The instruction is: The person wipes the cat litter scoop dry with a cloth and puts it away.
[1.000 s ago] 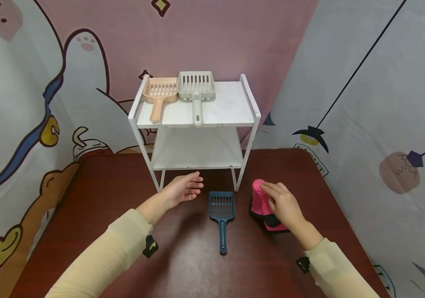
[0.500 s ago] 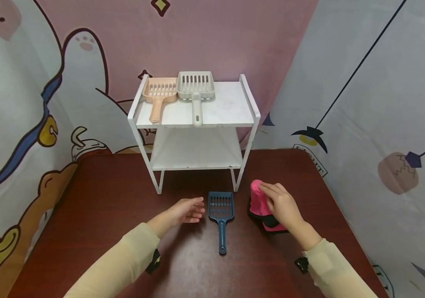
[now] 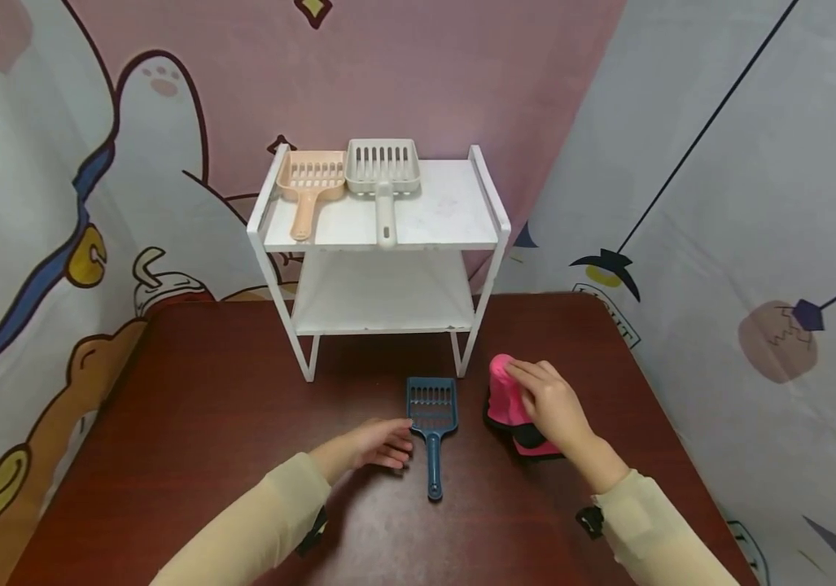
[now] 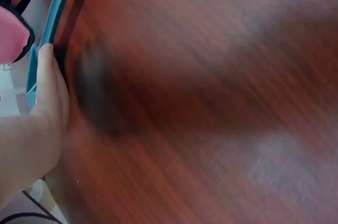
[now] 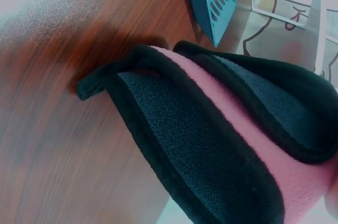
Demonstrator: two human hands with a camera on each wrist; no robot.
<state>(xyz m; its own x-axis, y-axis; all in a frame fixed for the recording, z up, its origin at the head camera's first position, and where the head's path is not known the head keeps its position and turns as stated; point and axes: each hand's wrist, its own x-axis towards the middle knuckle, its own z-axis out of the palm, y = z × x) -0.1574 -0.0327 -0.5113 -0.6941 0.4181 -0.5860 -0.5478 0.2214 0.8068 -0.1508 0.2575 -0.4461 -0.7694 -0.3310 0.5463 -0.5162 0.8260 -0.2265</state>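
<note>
A dark blue litter scoop (image 3: pixel 434 465) lies on the table, its slotted head away from me and its handle towards me. My left hand (image 3: pixel 374 443) is at the scoop's left side, fingers loosely bent with nothing in them. Its fingertips overlap the scoop's edge, and whether they touch it I cannot tell. To the right, my right hand (image 3: pixel 555 407) grips a folded pink cloth (image 3: pixel 507 400) with black edging, bunched upright over the table. The right wrist view shows the dark side of the cloth (image 5: pixel 190 134) close up, with most of that hand hidden.
At the back stands a white two-tier rack (image 3: pixel 447 203). On its top tier lie a peach litter scoop (image 3: pixel 304 213) and an off-white litter scoop (image 3: pixel 386 216) side by side. The brown table (image 3: pixel 205 407) meets a printed wall cloth (image 3: pixel 520 81) behind and at the sides.
My left hand has come down from in front of the rack towards me and slightly right, to beside the blue scoop. My right hand keeps its hold on the cloth.
</note>
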